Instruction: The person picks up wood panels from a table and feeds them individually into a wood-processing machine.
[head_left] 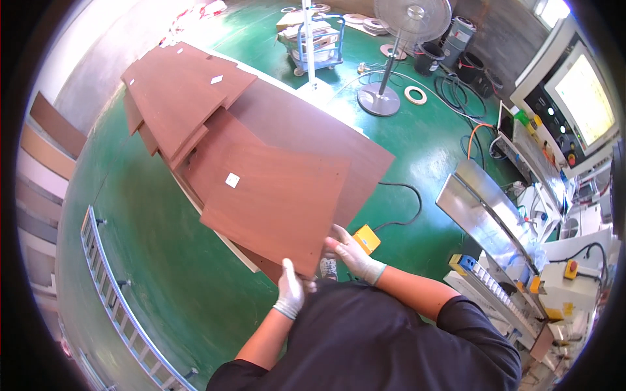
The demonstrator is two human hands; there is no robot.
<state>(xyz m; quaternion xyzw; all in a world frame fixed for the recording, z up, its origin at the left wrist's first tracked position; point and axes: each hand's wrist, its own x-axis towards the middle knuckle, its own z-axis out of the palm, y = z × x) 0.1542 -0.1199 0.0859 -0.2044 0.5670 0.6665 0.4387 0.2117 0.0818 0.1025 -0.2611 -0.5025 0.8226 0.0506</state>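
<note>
While both gloved hands grip the near edge of a reddish-brown wooden panel (270,199), the left hand (289,291) is closed over the panel's lower corner, and the right hand (349,251) holds the same edge a little further along, fingers curled under it. The panel is held tilted above a stack of similar brown boards (176,98), which fan out in overlapping layers away from the person. A small white label (232,180) sits on the held panel's upper face, and another white label (216,79) shows on a board further back in the stack. Just beside the right hand, on the green floor (163,260), lies a yellow pedal box (366,238) with a black cable (404,208) running off it. To the right stands a machine with a slanted metal tray (482,208), and behind it a control panel with a lit screen (583,98). Further off on the floor stand a pedestal fan (404,26) and a blue trolley (316,42) loaded with pieces. A metal rail (111,287) curves along the floor on the left.
</note>
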